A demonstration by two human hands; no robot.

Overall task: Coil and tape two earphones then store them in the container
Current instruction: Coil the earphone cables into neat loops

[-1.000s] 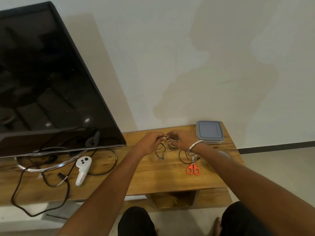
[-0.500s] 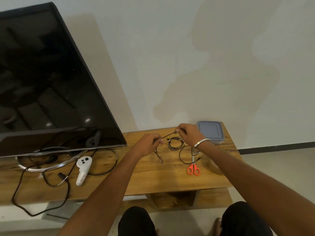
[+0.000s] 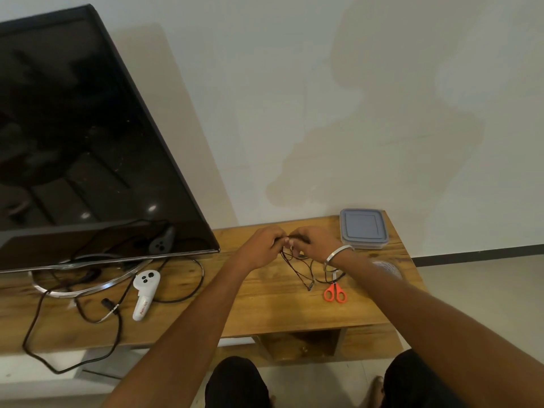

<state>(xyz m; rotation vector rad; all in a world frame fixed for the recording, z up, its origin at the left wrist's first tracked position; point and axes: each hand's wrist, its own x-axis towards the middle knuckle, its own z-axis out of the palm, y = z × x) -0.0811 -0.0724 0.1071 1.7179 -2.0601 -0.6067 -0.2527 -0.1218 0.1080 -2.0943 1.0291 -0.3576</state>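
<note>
Hands meet above the middle of the wooden TV bench (image 3: 265,301): I note the left hand (image 3: 262,245) and the right hand (image 3: 313,244) close together, fingers of both curled and pinching a black earphone cable (image 3: 297,267). Several strands hang down from that pinch point to the benchtop, ending in what looks like a plug near the orange-handled scissors (image 3: 335,293). I cannot tell whether the strands belong to one earphone or to both; a second loop of cable lies partly hidden under the right wrist.

Progress, in my judgement, is early. Coiling of the first earphone appears under way, with loose lengths hanging free. No taped bundle is visible anywhere. The grey-lidded container (image 3: 363,228) stands at the far right corner of the bench, lid on, well apart from the hands. A pale round object (image 3: 387,267), possibly the tape roll, lies beside the right forearm; it is too blurred to confirm.

Remaining: finish the coil, tape it, repeat for the second earphone, open the container, store both.
</note>
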